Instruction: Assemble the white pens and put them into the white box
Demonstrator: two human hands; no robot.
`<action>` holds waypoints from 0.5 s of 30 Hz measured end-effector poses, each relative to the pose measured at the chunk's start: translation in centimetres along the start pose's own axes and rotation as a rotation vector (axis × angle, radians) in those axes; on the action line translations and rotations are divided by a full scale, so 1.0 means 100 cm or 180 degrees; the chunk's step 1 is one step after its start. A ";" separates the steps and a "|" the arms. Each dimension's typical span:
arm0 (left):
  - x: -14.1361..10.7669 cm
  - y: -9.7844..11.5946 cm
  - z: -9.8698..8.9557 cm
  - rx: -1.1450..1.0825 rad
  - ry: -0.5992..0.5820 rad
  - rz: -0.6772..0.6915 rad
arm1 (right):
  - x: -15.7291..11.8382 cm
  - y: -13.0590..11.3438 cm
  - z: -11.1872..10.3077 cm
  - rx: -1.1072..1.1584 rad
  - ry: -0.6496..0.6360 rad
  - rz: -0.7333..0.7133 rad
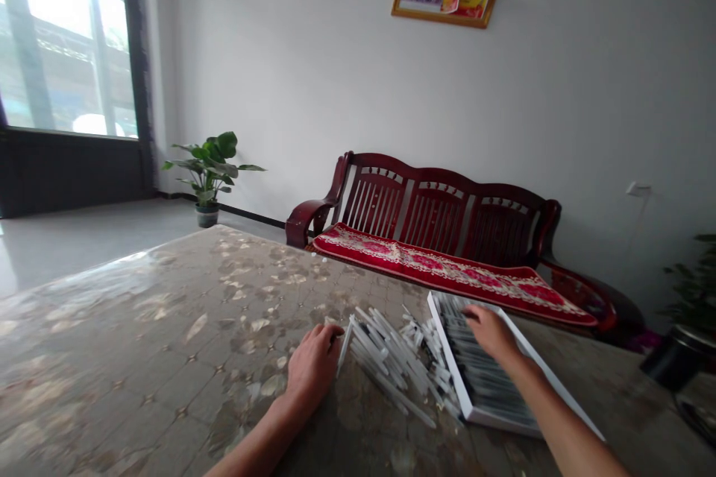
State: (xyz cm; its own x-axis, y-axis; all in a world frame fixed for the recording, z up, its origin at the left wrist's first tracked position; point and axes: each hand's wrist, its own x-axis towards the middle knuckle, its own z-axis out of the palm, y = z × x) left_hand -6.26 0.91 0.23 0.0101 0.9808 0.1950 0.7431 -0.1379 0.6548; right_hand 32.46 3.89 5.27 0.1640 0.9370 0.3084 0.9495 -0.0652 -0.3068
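Observation:
On the patterned tabletop [224, 343] lies a loose pile of translucent white tubes [385, 354], with small white pieces [426, 339] at its right side. My left hand [315, 359] rests at the pile's left edge, its fingers curled round a thin clear-white tube [345, 345]. To the right of the pile is a shallow white box [459, 387] filled with rows of thin grey, dark-tipped pieces. My right hand [488, 328] is over the far part of this box, fingers bent together; whatever is between the fingertips is too small to make out.
Behind the table stands a dark red wooden bench [436, 212] with a red patterned cushion [447, 272]. A potted plant [208, 171] is on the floor at the left. A black container [674, 358] with a cord sits at the right.

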 end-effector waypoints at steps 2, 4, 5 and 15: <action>-0.003 0.003 0.000 0.0057 -0.0137 0.0125 | -0.019 -0.041 0.005 0.0291 -0.0453 -0.0280; -0.007 0.006 0.000 0.0106 -0.0256 0.0242 | -0.041 -0.079 0.012 0.0124 -0.0776 -0.0398; -0.009 0.007 0.001 0.0129 -0.0307 0.0301 | -0.051 -0.095 0.016 -0.0154 -0.0876 -0.0375; -0.016 0.012 0.006 0.0058 -0.0462 0.0559 | -0.080 -0.129 0.028 -0.1267 -0.1145 0.0071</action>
State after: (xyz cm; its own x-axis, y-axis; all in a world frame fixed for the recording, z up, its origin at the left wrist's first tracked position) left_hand -4.95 -0.75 0.26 0.2357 0.9517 0.1967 0.7334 -0.3070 0.6065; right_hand 18.15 -1.82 4.18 0.1495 0.9878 -0.0436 0.9863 -0.1459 0.0770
